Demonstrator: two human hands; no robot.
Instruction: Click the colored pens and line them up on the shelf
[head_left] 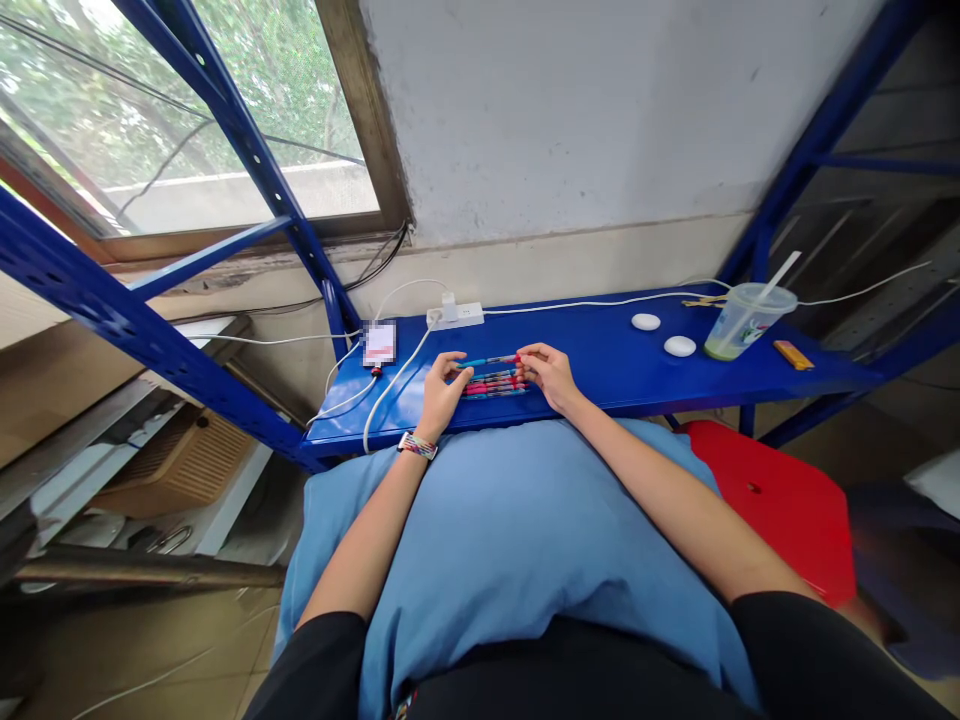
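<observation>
Between my two hands is a slim patterned pen, blue at its left end and red at its right. My left hand, with a colourful band on its wrist, pinches the blue end. At the red end, the fingers of my right hand are closed on the pen. Just nearer to me, several similar pens in red and blue lie side by side on the blue shelf table. My right fingertips cover some of their right ends.
A power strip with white cables sits at the back. Left of it lies a phone-like device on a cable. To the right are two white oval cases, a plastic cup with a straw and an orange packet. A blue pillow covers my lap.
</observation>
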